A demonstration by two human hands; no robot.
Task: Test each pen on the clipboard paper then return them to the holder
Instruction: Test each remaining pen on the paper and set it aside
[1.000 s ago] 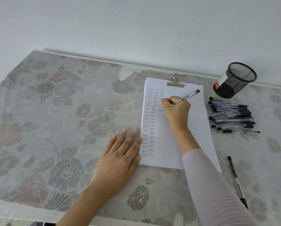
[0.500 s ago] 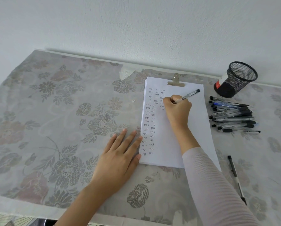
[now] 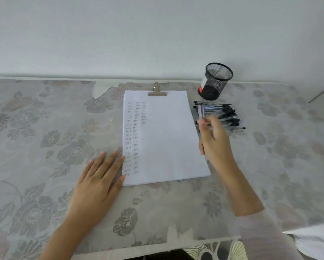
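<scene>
Your right hand (image 3: 214, 141) is gripping a pen (image 3: 200, 112) just beside the pen pile (image 3: 226, 114). Your left hand (image 3: 99, 177) is lying flat, fingertips touching the paper's (image 3: 166, 139) left edge.

No words or numbers can be read. The paper (image 3: 163, 139) at frame centre bears columns of tiny, indecipherable pen marks. The red-and-white label (image 3: 202, 86) on the holder (image 3: 216, 85), upper right, is illegible.

The left hand (image 3: 99, 184) lies flat on the floral surface (image 3: 44, 147), its fingers (image 3: 118, 162) touching the paper's (image 3: 166, 143) left edge. The blurred right hand (image 3: 215, 145) grips a pen (image 3: 200, 112) beside the pile of pens (image 3: 226, 113). The mesh holder (image 3: 214, 81) sits beyond the pile.
</scene>
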